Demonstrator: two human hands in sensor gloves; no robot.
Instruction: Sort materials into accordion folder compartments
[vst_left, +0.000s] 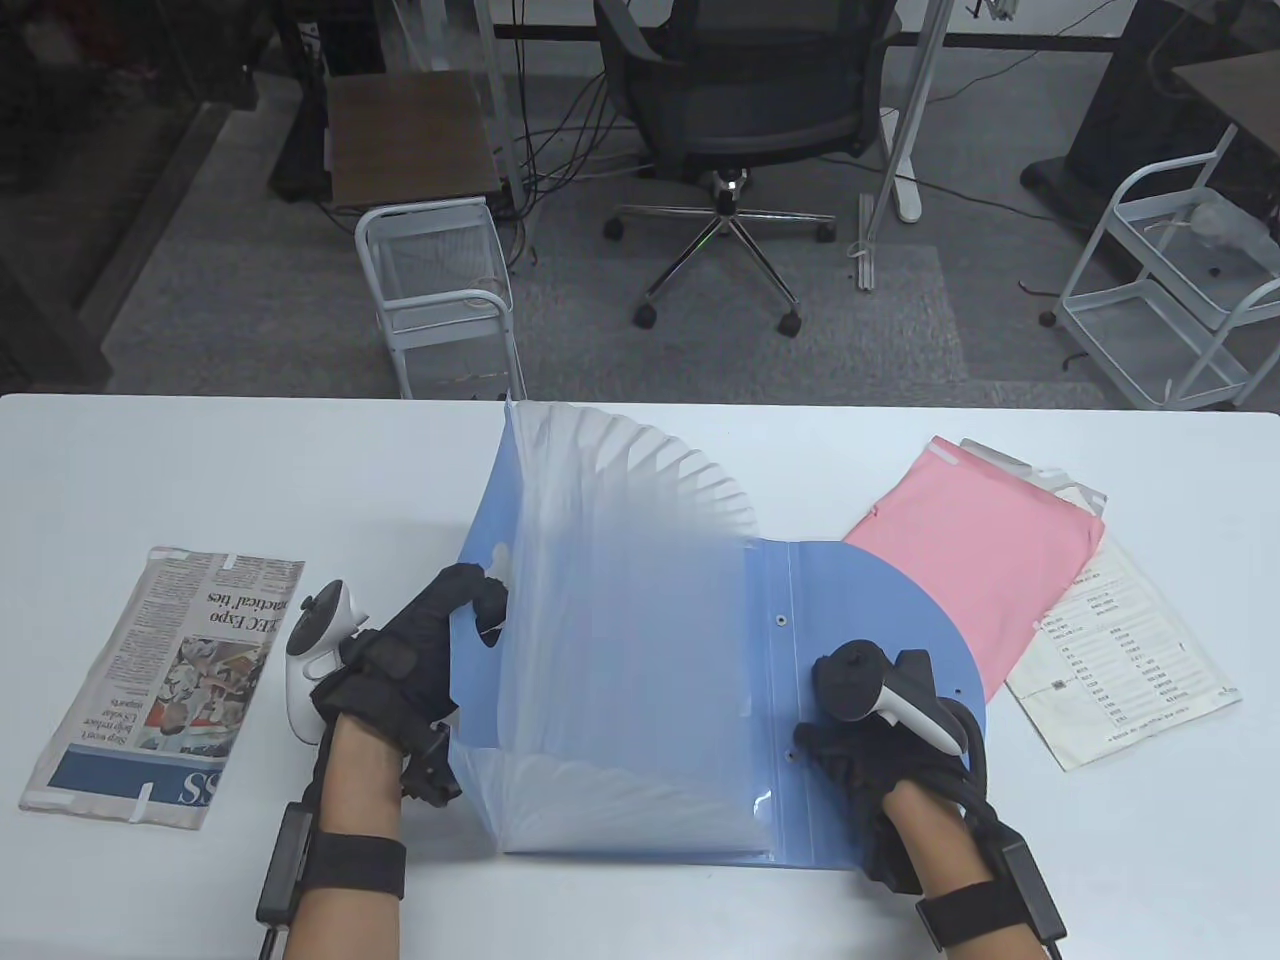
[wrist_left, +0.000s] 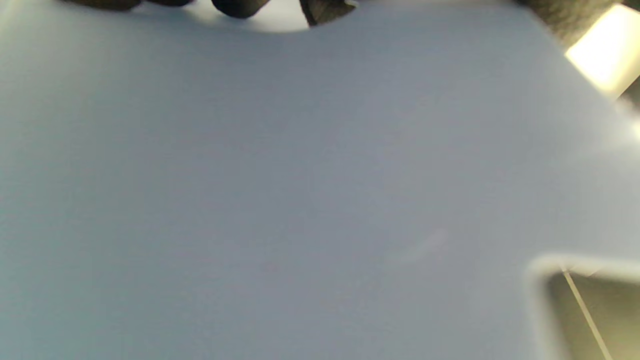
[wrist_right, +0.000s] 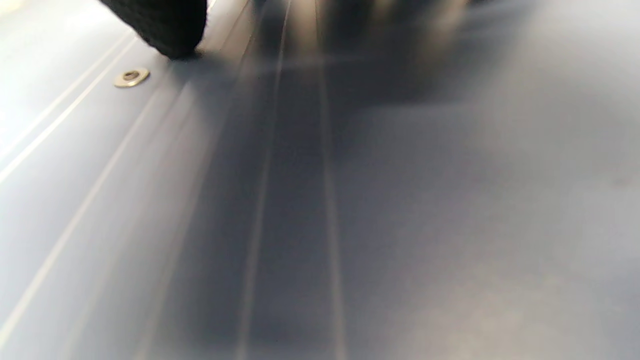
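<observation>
While the left hand (vst_left: 420, 650) pinched the raised cover of the folder (vst_left: 640, 640), mid-table w/ pockets fanned, the right hand (vst_left: 880, 730) pressed its flap flat, fingers apparently straight. Best to hold the cover steady & keep pockets spread before fetching the newspaper (vst_left: 170, 680).

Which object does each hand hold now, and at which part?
The left hand grips the blue accordion folder at its raised front cover's edge. The right hand holds nothing; it presses the flat flap.
</observation>
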